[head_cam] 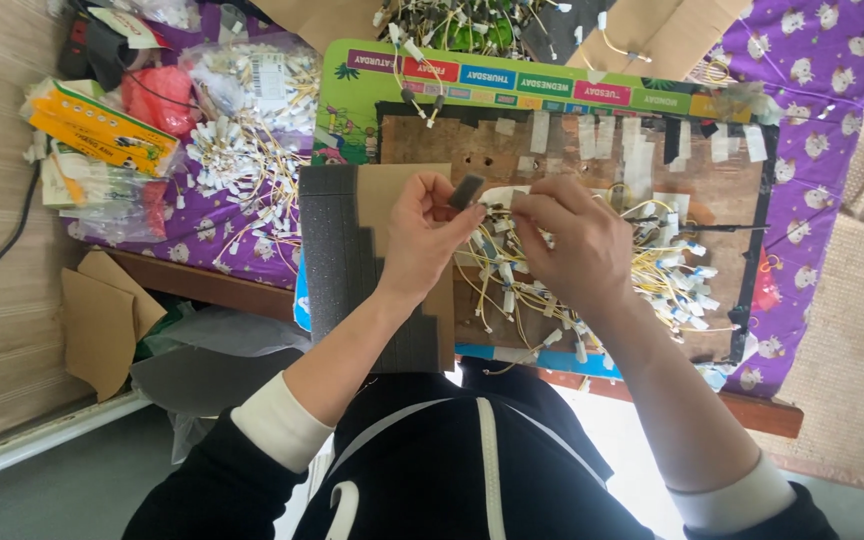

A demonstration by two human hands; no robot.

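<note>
Seen from above, the left hand pinches a small flat grey foam piece between thumb and fingertips. Beside it, the right hand grips a thin yellow wire at its fingertips, close to the foam. Under the left hand lies a dark, ridged foam sheet on brown cardboard. Under and beyond the right hand sprawls a tangle of yellow wires with white connectors. Farther off lies a colourful board.
</note>
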